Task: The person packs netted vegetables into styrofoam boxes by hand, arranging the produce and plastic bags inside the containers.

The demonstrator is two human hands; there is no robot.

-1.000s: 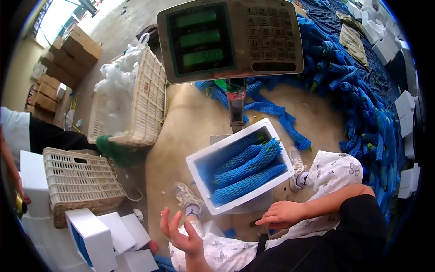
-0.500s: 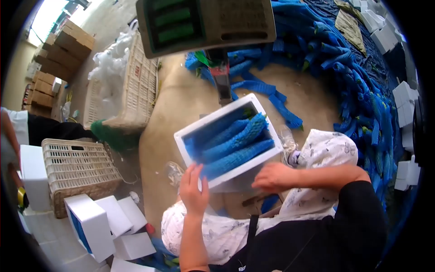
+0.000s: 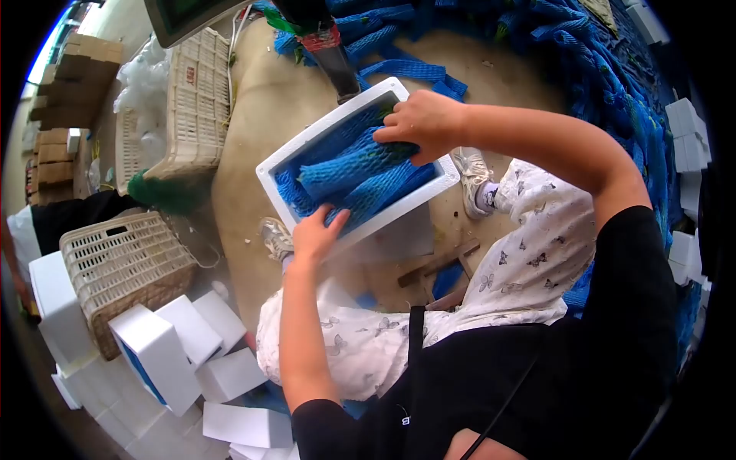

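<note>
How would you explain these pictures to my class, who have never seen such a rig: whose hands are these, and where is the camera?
There is no robot: one person works bare-handed. Every picture comes from a camera on that person's head, looking forward and down.

Below the display and its post sits a white box of long blue-netted bundles. The right hand grips the end of the upper bundle; the left hand touches the netting at the near side.

More netted bundles lie to the right; crates and white foam boxes stand left.
</note>
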